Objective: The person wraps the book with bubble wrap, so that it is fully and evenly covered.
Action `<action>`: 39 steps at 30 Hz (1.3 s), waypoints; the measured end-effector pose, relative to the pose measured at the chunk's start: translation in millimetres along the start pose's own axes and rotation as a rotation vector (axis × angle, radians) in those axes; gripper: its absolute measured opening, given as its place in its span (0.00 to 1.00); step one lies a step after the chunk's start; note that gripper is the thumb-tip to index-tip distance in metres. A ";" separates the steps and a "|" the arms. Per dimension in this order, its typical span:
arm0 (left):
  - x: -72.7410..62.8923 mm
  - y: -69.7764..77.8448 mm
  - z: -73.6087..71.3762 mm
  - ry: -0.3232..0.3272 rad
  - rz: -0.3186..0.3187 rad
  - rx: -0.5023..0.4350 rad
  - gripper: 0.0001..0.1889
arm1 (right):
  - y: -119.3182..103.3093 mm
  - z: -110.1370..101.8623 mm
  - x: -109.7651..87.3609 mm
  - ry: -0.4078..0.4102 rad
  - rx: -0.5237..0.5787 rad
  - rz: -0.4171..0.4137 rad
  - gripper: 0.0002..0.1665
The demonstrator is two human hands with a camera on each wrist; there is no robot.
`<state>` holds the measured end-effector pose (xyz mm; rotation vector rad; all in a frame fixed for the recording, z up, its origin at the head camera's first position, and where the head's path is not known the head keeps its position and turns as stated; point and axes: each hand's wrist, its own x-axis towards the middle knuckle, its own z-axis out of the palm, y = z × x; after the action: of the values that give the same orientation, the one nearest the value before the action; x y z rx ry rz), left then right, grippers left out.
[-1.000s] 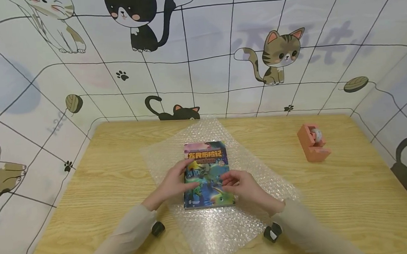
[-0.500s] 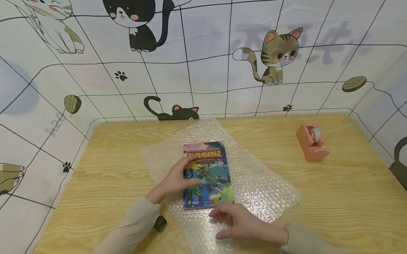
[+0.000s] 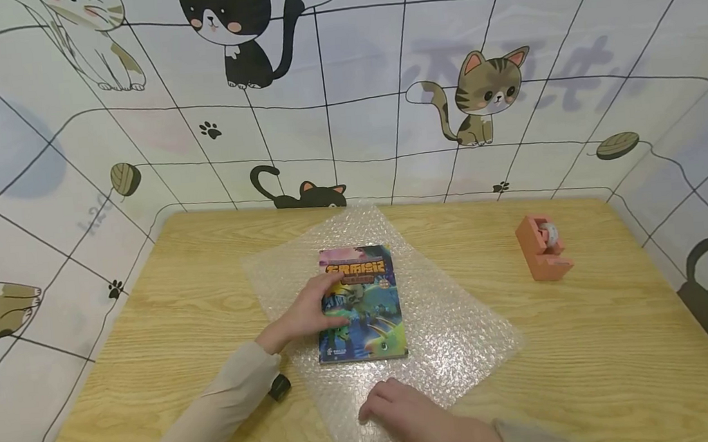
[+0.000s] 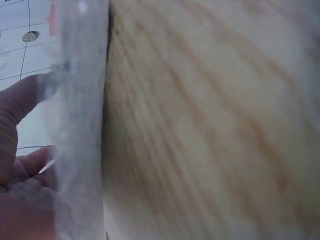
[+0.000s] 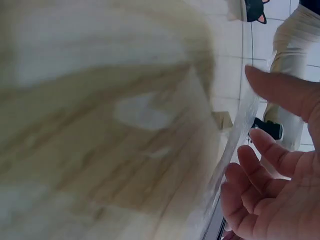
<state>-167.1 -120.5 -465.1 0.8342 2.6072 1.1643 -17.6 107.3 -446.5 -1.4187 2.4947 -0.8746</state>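
Note:
A colourful paperback book [image 3: 371,324] lies face up on a sheet of bubble wrap [image 3: 456,331], which is turned cornerwise on the table. My left hand [image 3: 308,311] rests on the book's left side, thumb and fingers spread over the cover. Over the near corner of the wrap is my right hand [image 3: 420,420], its fingers loosely bent and nothing gripped. The right wrist view has that hand [image 5: 285,195] beside the wrap's clear edge [image 5: 240,135], thumb apart from the fingers. In the left wrist view the wrap's edge [image 4: 80,130] partly hides the left fingers.
An orange tape dispenser [image 3: 544,254] with a roll of clear tape stands at the right of the wooden table [image 3: 613,339]. Behind the table hangs a cat-print wall covering [image 3: 359,130]. A black wrist device [image 3: 278,388] sits below the left sleeve.
My right hand has left the book's right side and moved toward me, down to the wrap's near corner. The left hand has stayed on the book, which lies as before.

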 end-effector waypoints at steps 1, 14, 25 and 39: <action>0.1 0.1 0.0 0.000 0.003 -0.001 0.44 | -0.7 0.1 -0.2 -0.006 -0.008 0.009 0.33; -0.2 2.9 -1.7 -0.033 -0.011 0.048 0.44 | -6.1 -4.0 -1.3 -0.025 -0.150 -0.081 0.09; 1.1 2.3 -1.7 -0.050 0.030 0.095 0.38 | -6.5 -34.4 10.2 0.214 -0.111 -0.085 0.08; 1.4 0.4 -0.4 0.007 0.104 0.113 0.33 | 28.8 -73.1 54.1 0.381 0.010 0.166 0.06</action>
<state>-168.3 -119.7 -464.3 1.0004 2.6855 1.0543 -97.1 104.2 -393.7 -1.1052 2.8207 -1.2166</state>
